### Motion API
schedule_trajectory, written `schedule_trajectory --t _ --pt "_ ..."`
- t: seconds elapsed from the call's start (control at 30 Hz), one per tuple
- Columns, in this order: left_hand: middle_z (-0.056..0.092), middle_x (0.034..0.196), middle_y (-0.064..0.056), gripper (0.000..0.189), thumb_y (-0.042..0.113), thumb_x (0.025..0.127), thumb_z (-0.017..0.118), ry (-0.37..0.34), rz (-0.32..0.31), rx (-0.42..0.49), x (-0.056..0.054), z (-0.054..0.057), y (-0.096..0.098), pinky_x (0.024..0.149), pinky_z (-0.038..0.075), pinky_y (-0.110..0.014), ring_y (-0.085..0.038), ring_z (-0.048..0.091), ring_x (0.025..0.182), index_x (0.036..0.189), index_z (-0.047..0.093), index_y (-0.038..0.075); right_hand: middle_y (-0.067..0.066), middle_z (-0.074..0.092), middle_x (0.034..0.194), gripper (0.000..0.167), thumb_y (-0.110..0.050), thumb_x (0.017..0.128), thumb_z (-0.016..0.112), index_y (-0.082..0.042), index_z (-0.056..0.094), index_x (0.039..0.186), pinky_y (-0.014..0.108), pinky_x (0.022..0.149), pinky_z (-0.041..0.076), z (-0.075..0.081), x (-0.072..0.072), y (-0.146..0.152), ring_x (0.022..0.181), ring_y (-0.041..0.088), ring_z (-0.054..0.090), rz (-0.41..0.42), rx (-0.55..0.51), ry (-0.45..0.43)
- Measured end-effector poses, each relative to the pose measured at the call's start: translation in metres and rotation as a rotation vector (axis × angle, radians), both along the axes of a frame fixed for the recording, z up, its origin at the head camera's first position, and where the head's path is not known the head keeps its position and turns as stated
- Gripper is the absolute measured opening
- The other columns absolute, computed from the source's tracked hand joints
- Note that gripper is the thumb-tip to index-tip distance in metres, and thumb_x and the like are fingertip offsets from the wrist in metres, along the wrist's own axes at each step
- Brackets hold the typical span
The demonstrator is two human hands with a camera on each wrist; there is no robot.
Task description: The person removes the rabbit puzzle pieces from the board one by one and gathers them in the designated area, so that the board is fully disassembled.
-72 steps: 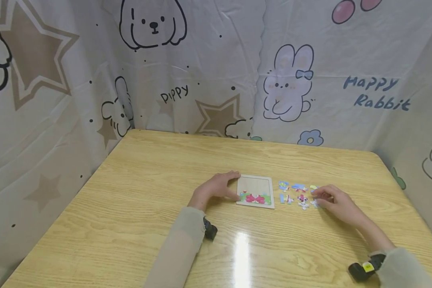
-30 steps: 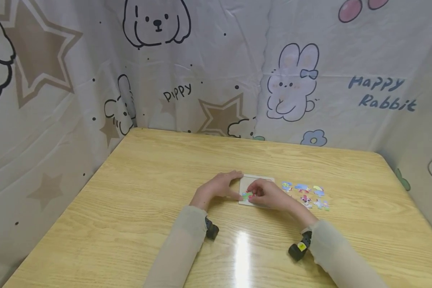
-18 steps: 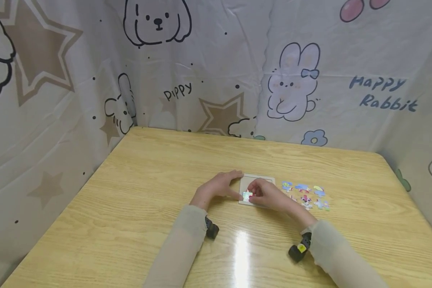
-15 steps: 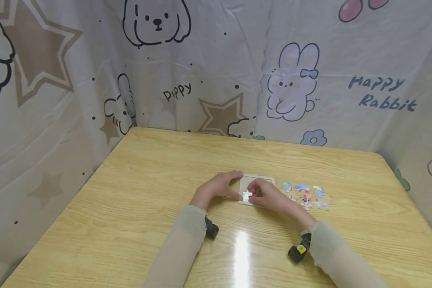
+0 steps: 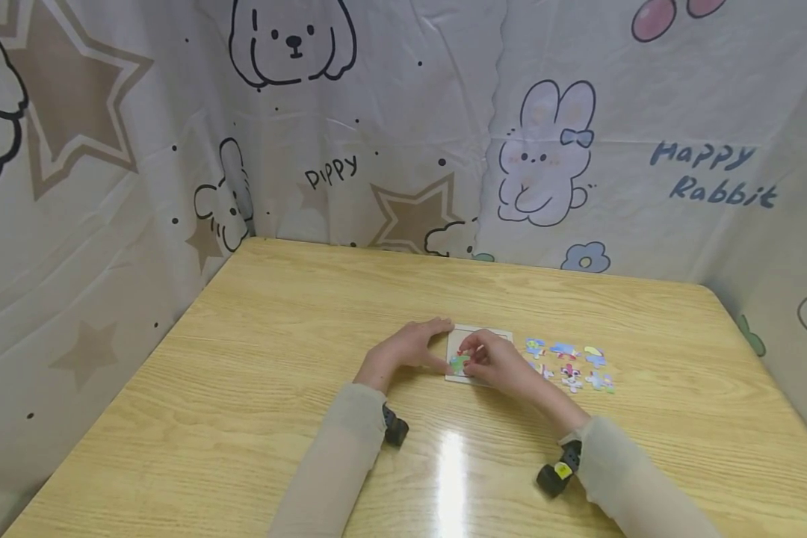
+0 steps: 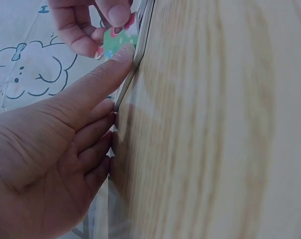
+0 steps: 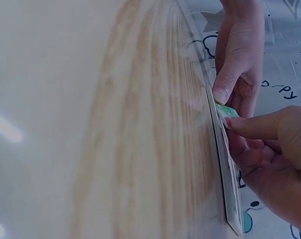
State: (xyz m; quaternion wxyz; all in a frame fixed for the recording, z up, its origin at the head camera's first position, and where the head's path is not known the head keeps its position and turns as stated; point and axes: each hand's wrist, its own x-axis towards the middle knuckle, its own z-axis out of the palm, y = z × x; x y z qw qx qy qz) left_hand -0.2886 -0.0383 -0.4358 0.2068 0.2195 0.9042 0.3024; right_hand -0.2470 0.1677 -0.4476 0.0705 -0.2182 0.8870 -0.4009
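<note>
My left hand (image 5: 410,347) spans the left edge of a square wooden puzzle tray (image 5: 454,342), thumb at the near corner and fingertips at the far one. In the left wrist view the thumb lies along the tray's edge, close to a green puzzle piece (image 6: 121,42) with red and white spots. My right hand (image 5: 501,364) pinches that piece between thumb and fingers over the tray's near left corner. The piece looks tilted in the right wrist view, green part (image 7: 227,110) toward the left thumb. The right hand hides much of the tray.
Several loose puzzle pieces lie in two rows right of the tray, among them a blue piece (image 5: 565,350) and one with an animal face (image 5: 569,371). Under everything is a wood-grain table (image 5: 309,314), with a printed curtain (image 5: 390,112) behind it.
My right hand has moved left from the loose pieces to the tray and now pinches the green piece there. The piece's glare has gone as its tilt changed. The left hand stays put.
</note>
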Motion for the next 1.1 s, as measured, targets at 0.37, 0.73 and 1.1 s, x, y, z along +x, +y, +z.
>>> schedule_trajectory --t 0.37,0.73,1.1 --pt "0.027 0.163 0.001 0.083 0.032 0.082 0.079 0.009 -0.015 0.008 0.001 0.001 0.002 0.127 0.020 -0.040 -0.020 0.021 0.153 0.152 0.036 0.019 0.017 0.063 0.101 0.023 0.002 0.090 0.064 0.002 0.057 0.113 0.016 0.068 0.055 0.000 0.014 0.023 0.087 0.015 0.066 -0.059 -0.088 -0.076" --pt "0.026 0.163 0.001 0.084 0.032 0.082 0.079 0.000 -0.017 0.007 -0.001 -0.001 0.002 0.127 0.019 -0.040 -0.020 0.020 0.153 0.153 0.036 0.020 0.020 0.062 0.107 0.024 0.002 0.092 0.061 0.004 0.054 0.115 0.020 0.075 0.059 0.003 0.033 0.051 0.092 0.019 0.068 -0.079 -0.107 -0.074" --pt "0.026 0.163 0.002 0.084 0.032 0.082 0.079 0.007 -0.022 -0.005 0.001 0.000 0.000 0.128 0.018 -0.040 -0.020 0.019 0.153 0.153 0.035 0.020 0.021 0.060 0.105 0.022 0.008 0.090 0.060 0.007 0.054 0.111 0.020 0.074 0.060 0.000 0.051 0.078 0.087 0.004 0.066 -0.093 -0.115 -0.063"
